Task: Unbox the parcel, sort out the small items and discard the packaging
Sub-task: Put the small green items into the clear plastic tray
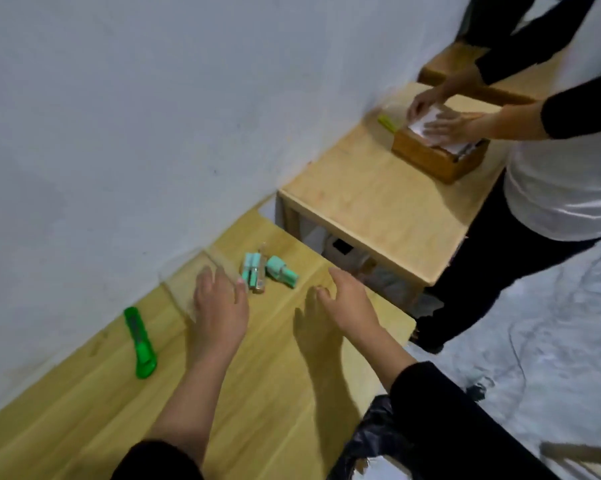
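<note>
— Well, it looks mostly unpacked to me. The small mint-green items (269, 270) are out and lying in a loose cluster on the wooden table (257, 375), near the wall, and I see no parcel box there at all.

— And the hands?

— The left hand (219, 306) has its fingers spread fairly wide over something clear, a transparent tray or box (202, 271) just beside the items; whether it grips it or only rests on it, I cannot tell. The right hand (344, 299) hovers open above the table with loosely curled fingers, holding nothing.

— So what's left?

— Sorting, I'd judge: the items sit in a heap, not in the clear container. A black bag (375, 441) hangs at the table's near edge, probably for the packaging. The green utility knife (140, 342) lies apart on the left, unused now.

— Any labels?

— None I can read; it's too blurred. Another person at the next table (378, 216) handles a wooden box (437, 157).
</note>
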### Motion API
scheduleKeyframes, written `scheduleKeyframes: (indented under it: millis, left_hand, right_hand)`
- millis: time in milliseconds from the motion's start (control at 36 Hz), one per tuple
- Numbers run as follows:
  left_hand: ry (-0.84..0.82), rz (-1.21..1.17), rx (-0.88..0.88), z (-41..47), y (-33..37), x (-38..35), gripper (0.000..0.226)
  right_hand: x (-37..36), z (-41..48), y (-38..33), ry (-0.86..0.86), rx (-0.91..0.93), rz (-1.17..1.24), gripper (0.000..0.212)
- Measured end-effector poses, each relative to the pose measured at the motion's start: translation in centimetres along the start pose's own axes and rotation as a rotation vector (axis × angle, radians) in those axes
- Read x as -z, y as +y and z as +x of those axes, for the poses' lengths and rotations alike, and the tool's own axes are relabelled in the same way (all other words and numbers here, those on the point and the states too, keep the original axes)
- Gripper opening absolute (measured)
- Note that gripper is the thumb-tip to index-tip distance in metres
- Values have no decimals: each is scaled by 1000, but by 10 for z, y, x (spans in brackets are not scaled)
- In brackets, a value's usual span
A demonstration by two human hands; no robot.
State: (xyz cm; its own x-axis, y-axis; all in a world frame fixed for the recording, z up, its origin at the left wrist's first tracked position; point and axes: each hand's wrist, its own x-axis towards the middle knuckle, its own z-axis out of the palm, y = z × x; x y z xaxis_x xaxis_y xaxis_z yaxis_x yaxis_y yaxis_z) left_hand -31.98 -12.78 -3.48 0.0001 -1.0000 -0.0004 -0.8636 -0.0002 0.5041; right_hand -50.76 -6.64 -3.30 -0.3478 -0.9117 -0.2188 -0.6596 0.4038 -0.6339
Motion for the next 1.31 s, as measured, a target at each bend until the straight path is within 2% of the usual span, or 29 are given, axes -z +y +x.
scheduleKeyframes:
  millis: [83, 167, 361, 472, 583, 694, 917, 1000, 1111, 1306]
  left_hand:
    - [54, -37, 187, 32, -44, 6, 58]
    - [60, -130, 295, 50, -73, 1, 63]
    - [11, -296, 229, 55, -91, -19, 59]
    - [28, -371, 259, 53, -86, -22, 57]
    - [56, -412, 273, 53, -88, -24, 55]
    - [134, -466, 318, 47, -92, -23, 54]
    - [236, -608, 372, 33, -104, -24, 56]
    - [228, -636, 381, 33, -108, -25, 56]
    - [248, -669, 402, 35, -112, -27, 55]
    - [242, -735, 420, 33, -107, -23, 55]
  right_hand:
    - [-38, 31, -31, -46, 4, 28, 61]
    - [-72, 56, -52, -72, 42, 15, 66]
    - [-112, 94, -62, -43, 137, -421, 68]
    - [-117, 115, -65, 2, 205, -452, 66]
    - [-120, 130, -73, -53, 228, -424, 66]
    - [-122, 122, -78, 19, 190, -391, 72]
    - [-138, 122, -97, -8, 58, -547, 95]
    - [-140, 128, -100, -3, 80, -614, 87]
    - [-137, 135, -103, -15, 93, -577, 68]
    - [-134, 133, -98, 7, 144, -480, 59]
